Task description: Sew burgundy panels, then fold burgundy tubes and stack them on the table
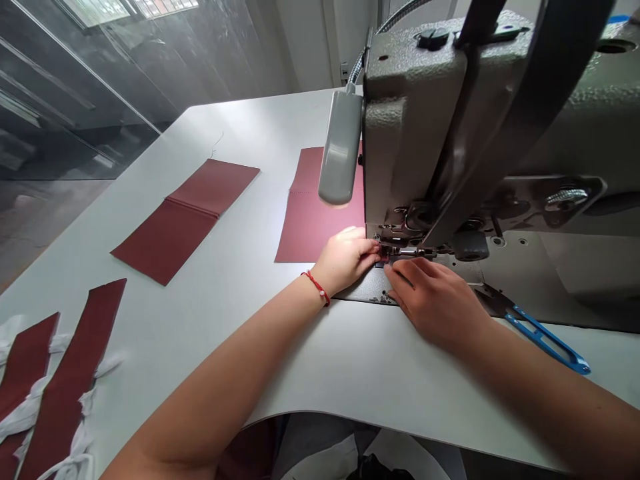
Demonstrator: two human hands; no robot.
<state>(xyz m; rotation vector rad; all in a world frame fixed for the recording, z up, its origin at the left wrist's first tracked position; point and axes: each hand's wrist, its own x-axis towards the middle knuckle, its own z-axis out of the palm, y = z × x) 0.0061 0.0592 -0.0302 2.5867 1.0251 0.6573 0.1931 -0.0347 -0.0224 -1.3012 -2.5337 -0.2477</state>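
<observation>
1. Dark red leather panel [320, 220] lies flat on my feed, just left of the grey cast-metal sewing machine head [415, 133], with its right end running in under the steel presser foot [405, 241]

2. The left hand [345, 260], with a red cord bracelet [317, 288] at its wrist, rests on the panel just left of the presser foot. Its fingers [363, 245] are pressed together and slightly curled, tips down on the leather; I cannot tell whether they pinch it

3. The right hand [435, 300] sits just in front of the presser foot, its fingers [405, 275] pressed together and reaching in towards it. I cannot tell whether they pinch anything

4. A grey metal lamp [340, 147] hangs just left of the machine head, above the panel

5. Blue-handled steel thread snips [545, 340] lie on the white table [250, 353], right of the presser foot and near the right hand

6. Well left of the machine head lies a creased dark red leather piece [185, 220]. Further left, dark red leather strips [70, 380] lie across white cloth strips [30, 407]
</observation>
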